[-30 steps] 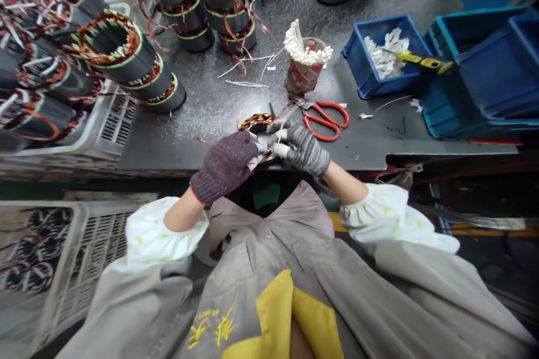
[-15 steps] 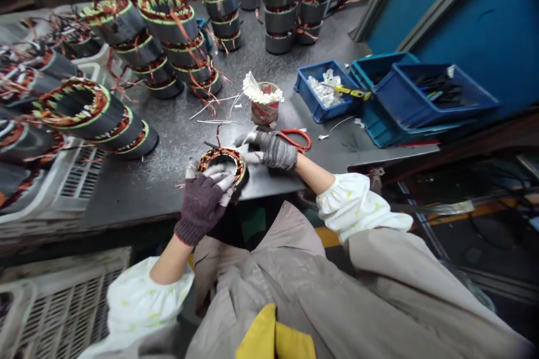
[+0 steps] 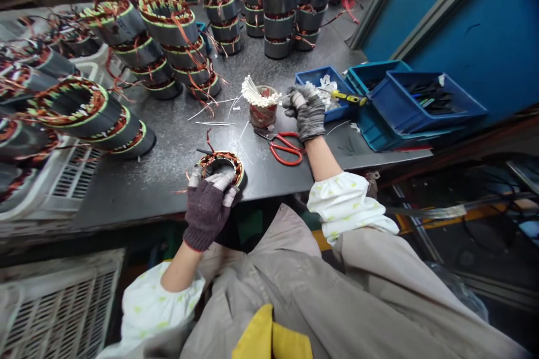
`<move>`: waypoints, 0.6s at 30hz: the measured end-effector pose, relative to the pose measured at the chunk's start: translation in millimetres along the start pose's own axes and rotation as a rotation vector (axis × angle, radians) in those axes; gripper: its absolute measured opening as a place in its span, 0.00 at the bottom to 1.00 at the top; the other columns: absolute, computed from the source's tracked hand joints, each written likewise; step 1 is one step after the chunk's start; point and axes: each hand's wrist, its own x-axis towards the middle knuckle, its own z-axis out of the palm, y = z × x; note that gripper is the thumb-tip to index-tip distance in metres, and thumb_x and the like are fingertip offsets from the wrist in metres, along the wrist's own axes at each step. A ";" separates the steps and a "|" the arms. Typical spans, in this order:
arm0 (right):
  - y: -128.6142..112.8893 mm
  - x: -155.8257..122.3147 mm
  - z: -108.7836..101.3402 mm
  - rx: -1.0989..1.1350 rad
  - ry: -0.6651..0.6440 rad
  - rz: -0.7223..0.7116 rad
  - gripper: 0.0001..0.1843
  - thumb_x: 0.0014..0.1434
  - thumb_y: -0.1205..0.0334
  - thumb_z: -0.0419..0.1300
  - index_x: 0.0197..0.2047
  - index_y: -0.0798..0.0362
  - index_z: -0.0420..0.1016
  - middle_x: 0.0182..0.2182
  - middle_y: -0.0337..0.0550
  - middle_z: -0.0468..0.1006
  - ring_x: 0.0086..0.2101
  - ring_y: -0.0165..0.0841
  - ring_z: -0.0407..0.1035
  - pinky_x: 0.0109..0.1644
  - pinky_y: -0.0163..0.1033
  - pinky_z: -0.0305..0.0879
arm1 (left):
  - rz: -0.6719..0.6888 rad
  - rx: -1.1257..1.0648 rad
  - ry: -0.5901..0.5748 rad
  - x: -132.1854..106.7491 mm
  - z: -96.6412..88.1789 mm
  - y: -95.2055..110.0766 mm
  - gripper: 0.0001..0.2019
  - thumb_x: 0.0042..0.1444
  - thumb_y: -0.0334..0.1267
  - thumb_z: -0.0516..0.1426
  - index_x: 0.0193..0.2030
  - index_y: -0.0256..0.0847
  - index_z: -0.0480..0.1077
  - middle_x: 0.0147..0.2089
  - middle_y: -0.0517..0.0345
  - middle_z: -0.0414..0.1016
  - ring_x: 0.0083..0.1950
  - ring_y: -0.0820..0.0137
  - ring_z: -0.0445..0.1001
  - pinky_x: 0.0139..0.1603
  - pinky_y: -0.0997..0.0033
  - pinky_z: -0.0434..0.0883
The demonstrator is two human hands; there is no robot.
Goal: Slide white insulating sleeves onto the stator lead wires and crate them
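Observation:
My left hand (image 3: 208, 202), in a dark purple knit glove with pale fingertips, rests its fingers over the near side of a small motor stator (image 3: 238, 164) with copper windings and gripping its ring. A black sleeve and a red wire stick up from the stator's far side. My right hand (image 3: 306, 112), in a grey glove, is beside a cup (image 3: 263, 116) packed with thin white tie strips (image 3: 251, 90). Its fingers are curled together near the cup's right edge; what they hold, if anything, is hidden. Red-handled scissors (image 3: 286, 148) lie just below that hand.
Stacked stators (image 3: 177, 39) stand at the left and back of the dark table (image 3: 168, 174). Blue bins (image 3: 425, 115) sit at the right; a yellow-handled tool (image 3: 347, 96) lies across one. White crates (image 3: 71, 179) stand at the left. Loose white strips (image 3: 214, 123) lie mid-table.
My right hand has left the stator and moved right and away from me to the cup, uncovering the scissors. My left hand stays on the stator. Another person's hand at the back is gone from view.

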 end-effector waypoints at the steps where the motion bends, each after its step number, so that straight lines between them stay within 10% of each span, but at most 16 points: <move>1: -5.1 1.6 -4.8 0.040 0.002 0.012 0.15 0.66 0.45 0.62 0.45 0.48 0.72 0.33 0.36 0.80 0.28 0.27 0.74 0.28 0.34 0.74 | -0.039 -0.015 0.008 1.7 1.4 -1.0 0.14 0.68 0.38 0.60 0.58 0.42 0.73 0.52 0.49 0.84 0.59 0.56 0.81 0.76 0.42 0.61; 5: -39.2 -17.6 -12.9 0.118 0.030 -0.059 0.18 0.67 0.40 0.61 0.41 0.47 0.70 0.30 0.34 0.77 0.25 0.27 0.72 0.27 0.34 0.74 | -0.151 -0.077 -0.059 11.6 4.8 -3.8 0.11 0.70 0.41 0.57 0.54 0.43 0.75 0.54 0.51 0.84 0.64 0.56 0.78 0.80 0.40 0.55; 10: -73.8 -120.0 -6.9 0.074 -0.181 -0.163 0.11 0.62 0.50 0.71 0.44 0.44 0.78 0.38 0.38 0.82 0.35 0.33 0.80 0.42 0.44 0.83 | -0.174 -0.111 -0.206 19.0 -2.4 -7.5 0.14 0.73 0.41 0.50 0.55 0.44 0.75 0.58 0.54 0.83 0.70 0.57 0.73 0.81 0.38 0.52; 14: -73.6 -187.4 -10.0 -0.046 -0.484 -0.044 0.14 0.60 0.51 0.73 0.46 0.46 0.81 0.43 0.44 0.84 0.41 0.38 0.82 0.49 0.49 0.83 | -0.177 -0.136 -0.231 17.2 -4.7 -12.0 0.14 0.73 0.41 0.51 0.55 0.44 0.75 0.57 0.53 0.83 0.65 0.59 0.78 0.81 0.41 0.52; 18: -62.7 -200.9 -7.9 -0.098 -0.438 -0.082 0.09 0.62 0.52 0.70 0.42 0.45 0.82 0.40 0.44 0.85 0.40 0.38 0.81 0.48 0.49 0.83 | -0.192 -0.151 -0.237 16.0 -2.2 -15.9 0.13 0.71 0.42 0.53 0.53 0.45 0.76 0.55 0.53 0.84 0.62 0.59 0.79 0.82 0.42 0.50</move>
